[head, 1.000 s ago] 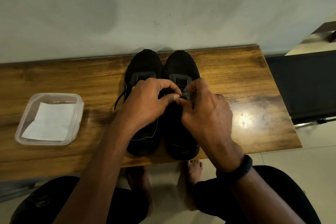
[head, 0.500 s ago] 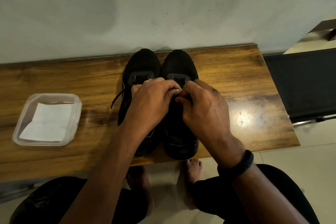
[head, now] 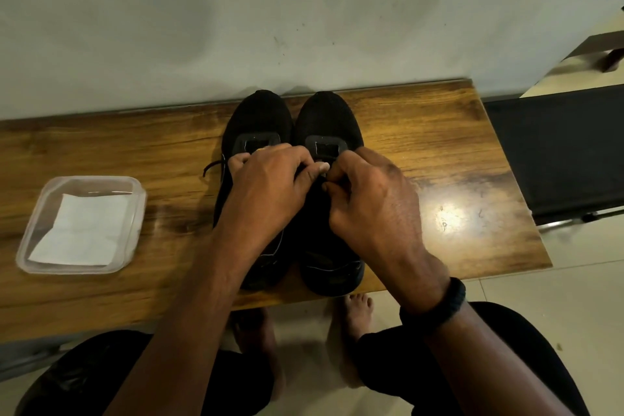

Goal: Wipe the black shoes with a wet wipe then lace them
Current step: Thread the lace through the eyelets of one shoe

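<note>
Head view: we see two black shoes standing side by side in the middle of the tabletop (head: 439,145), toes toward its far edge by the wall, heels at its near edge. The left shoe (head: 256,118) and right shoe (head: 329,118) touch along their inner sides. Our left hand (head: 270,189) reaches across the left shoe, fingers curled and thumb pressed to forefinger. It meets our right hand (head: 371,199), curled the same way, over the right shoe's lacing, just behind the tongue patch. Both hands seem to pinch the lace there, though black on black hides the lace itself between the fingers. A loose lace end (head: 211,167) trails off the left shoe's outer side onto the wood. Toward the tabletop's left end sits a clear plastic container (head: 30,246) with a white wipe (head: 87,230) lying flat inside. A black wristband (head: 439,307) circles the right wrist.
</note>
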